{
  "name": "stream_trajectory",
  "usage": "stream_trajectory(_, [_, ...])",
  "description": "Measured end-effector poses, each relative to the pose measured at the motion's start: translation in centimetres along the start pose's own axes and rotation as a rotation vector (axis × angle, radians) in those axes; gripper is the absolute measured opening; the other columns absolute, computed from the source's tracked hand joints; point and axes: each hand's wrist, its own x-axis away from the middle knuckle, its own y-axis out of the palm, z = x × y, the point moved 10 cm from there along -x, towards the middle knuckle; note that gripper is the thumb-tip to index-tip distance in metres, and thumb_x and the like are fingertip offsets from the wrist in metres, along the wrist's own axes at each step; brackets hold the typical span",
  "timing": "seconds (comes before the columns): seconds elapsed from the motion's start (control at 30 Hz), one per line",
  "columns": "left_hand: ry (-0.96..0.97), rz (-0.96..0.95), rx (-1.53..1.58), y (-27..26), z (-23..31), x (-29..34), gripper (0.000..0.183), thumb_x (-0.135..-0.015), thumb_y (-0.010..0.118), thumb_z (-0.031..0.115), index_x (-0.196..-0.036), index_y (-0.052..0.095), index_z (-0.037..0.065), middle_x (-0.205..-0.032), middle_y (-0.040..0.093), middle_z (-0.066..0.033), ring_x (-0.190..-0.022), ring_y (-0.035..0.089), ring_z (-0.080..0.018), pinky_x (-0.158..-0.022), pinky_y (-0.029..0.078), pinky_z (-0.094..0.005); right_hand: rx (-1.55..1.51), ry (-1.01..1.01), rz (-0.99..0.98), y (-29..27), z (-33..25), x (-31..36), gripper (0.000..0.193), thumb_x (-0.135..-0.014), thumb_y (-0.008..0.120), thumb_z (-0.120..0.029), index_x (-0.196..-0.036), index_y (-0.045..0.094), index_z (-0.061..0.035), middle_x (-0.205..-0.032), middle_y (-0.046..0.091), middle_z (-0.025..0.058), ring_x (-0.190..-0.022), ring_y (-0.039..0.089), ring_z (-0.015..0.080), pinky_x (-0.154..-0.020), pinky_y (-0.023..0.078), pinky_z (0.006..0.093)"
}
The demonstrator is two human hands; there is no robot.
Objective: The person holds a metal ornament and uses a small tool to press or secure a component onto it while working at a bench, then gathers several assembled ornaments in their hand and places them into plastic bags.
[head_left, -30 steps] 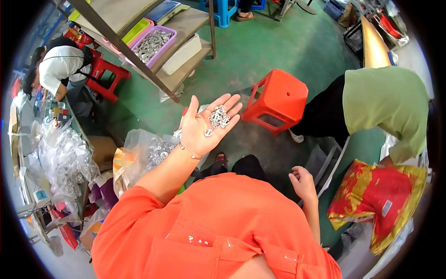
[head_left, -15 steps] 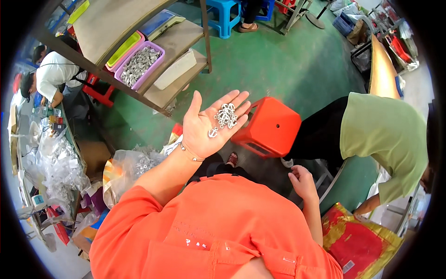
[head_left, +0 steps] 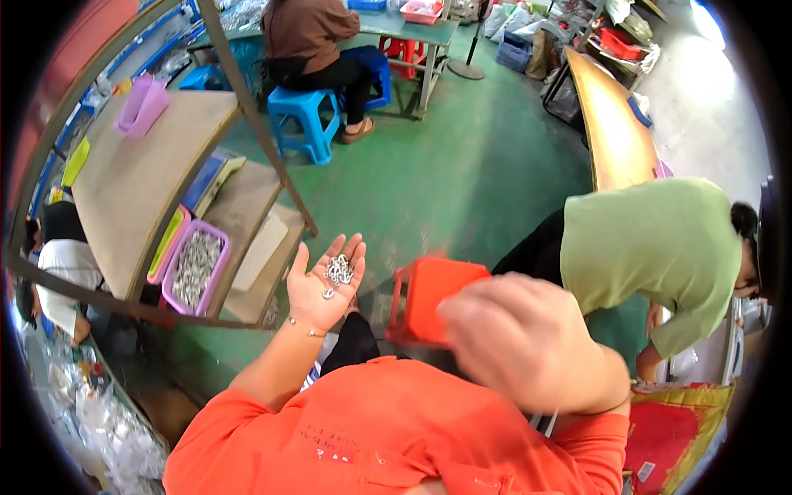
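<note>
My left hand point(head_left: 320, 290) is palm up with its fingers stretched out, holding a small pile of silvery anchor charms point(head_left: 339, 270) on the palm and fingers. One charm lies apart from the pile, lower on the palm. Large and close to the camera, my right hand point(head_left: 524, 338) is raised in front of my chest at the right. Its fingers look bent, but motion smears them, and I cannot tell if anything is in them. Behind it, partly covered, stands a red plastic stool point(head_left: 433, 293).
A shelf rack point(head_left: 157, 181) at the left bears a purple basket point(head_left: 216, 276) of small metal pieces. At the right a person in a green shirt point(head_left: 652, 247) bends over, near a red and gold bag point(head_left: 672, 437). Beyond are a blue stool point(head_left: 301, 115) and a seated person.
My right hand has risen from low at my side to high in front of me. The view has shifted, so more of the far room shows. The charms stay on my left palm.
</note>
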Motion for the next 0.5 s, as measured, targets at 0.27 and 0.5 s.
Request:
stream_trajectory(0.27, [-0.096, 0.071, -0.054, 2.0, 8.4, -9.6, 0.053, -0.089, 0.04, 0.043, -0.112, 0.047, -0.004, -0.122, 0.046, -0.022, -0.114, 0.043, -0.0323, -0.094, 0.037, -0.0415, 0.261, 0.104, 0.117, -1.2, 1.0, -16.0, 0.021, -0.038, 0.05, -0.023, -0.053, 0.048, -0.0086, -0.053, 0.046, 0.0033, -0.041, 0.046, 0.0137, -0.037, 0.031, 0.0225])
stream_trajectory(0.5, [-0.226, 0.112, -0.093, 4.1, 11.9, -17.0, 0.052, -0.09, 0.04, 0.042, -0.11, 0.048, -0.005, -0.12, 0.047, -0.0219, -0.113, 0.044, -0.0325, -0.094, 0.038, -0.0411, 0.464, -0.109, 0.483, -2.9, 5.8, -19.0, 0.011, -0.057, 0.055, -0.012, -0.058, 0.052, -0.002, -0.056, 0.05, 0.0082, -0.041, 0.047, 0.0172, -0.036, 0.034, 0.0242])
